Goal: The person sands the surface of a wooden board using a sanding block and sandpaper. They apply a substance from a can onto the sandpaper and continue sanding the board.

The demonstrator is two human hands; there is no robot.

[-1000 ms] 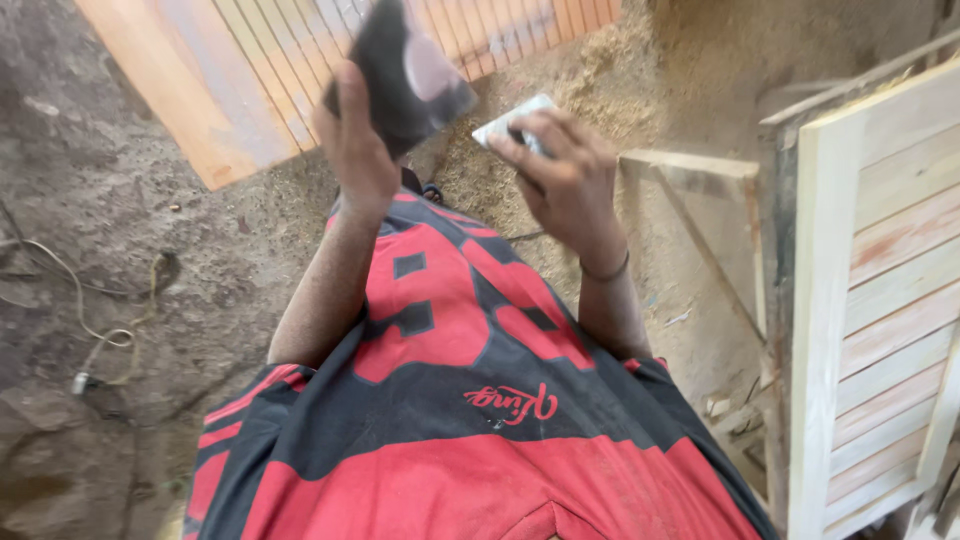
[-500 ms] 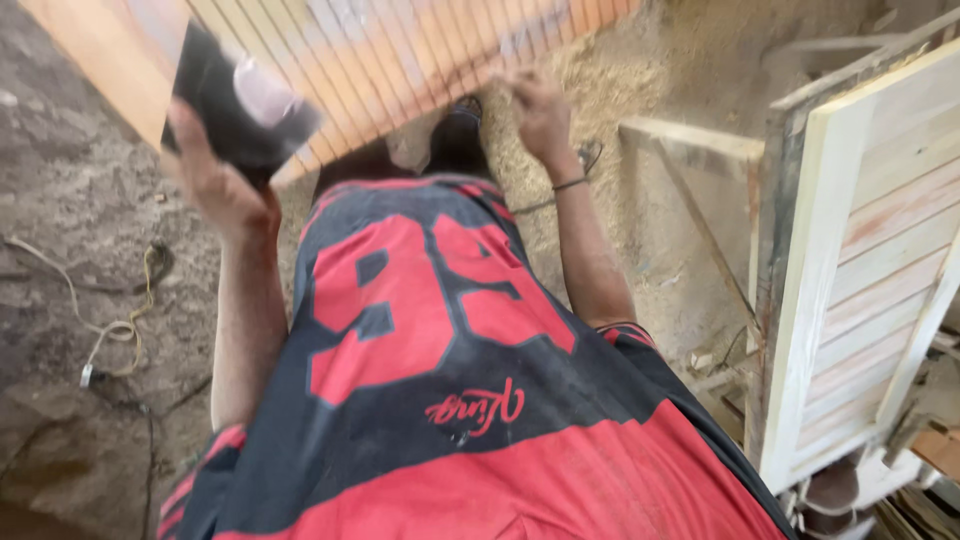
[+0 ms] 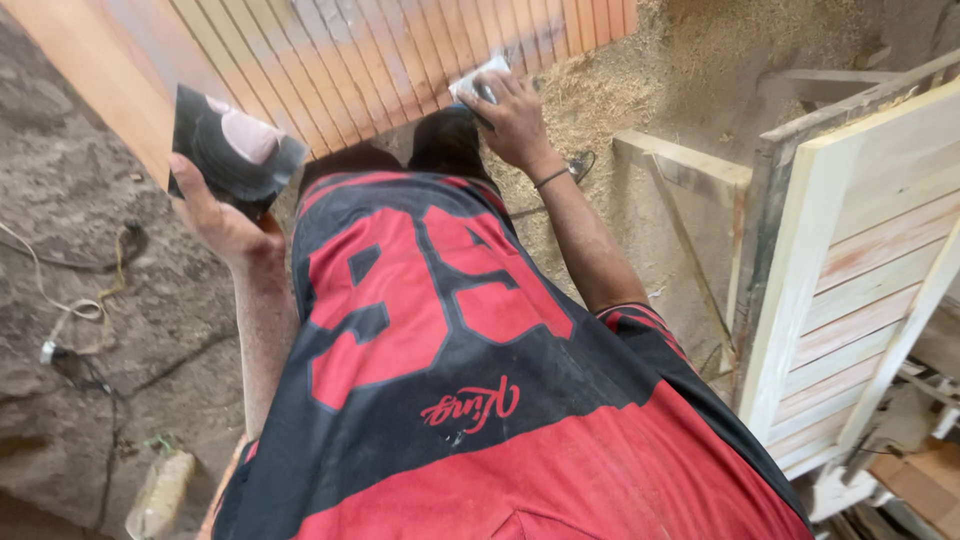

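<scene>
My left hand (image 3: pixel 222 222) is raised at the left and grips a dark square sheet (image 3: pixel 232 152) with a pale pinkish patch on it. My right hand (image 3: pixel 512 112) reaches forward and holds a small white-grey piece (image 3: pixel 476 78) against the lower edge of an orange slatted wooden panel (image 3: pixel 360 50) lying ahead of me. My red and black shirt fills the lower middle of the view.
A pale unfinished slatted panel (image 3: pixel 850 290) stands on edge at the right, with a wooden frame piece (image 3: pixel 680 165) beside it. Sawdust (image 3: pixel 620 80) is heaped behind my right hand. A cord (image 3: pixel 70 300) trails over the rough dirt floor (image 3: pixel 90 400) at the left.
My left hand with the dark sheet swung from the centre out to the left. My right hand moved forward onto the orange panel, still holding the white piece.
</scene>
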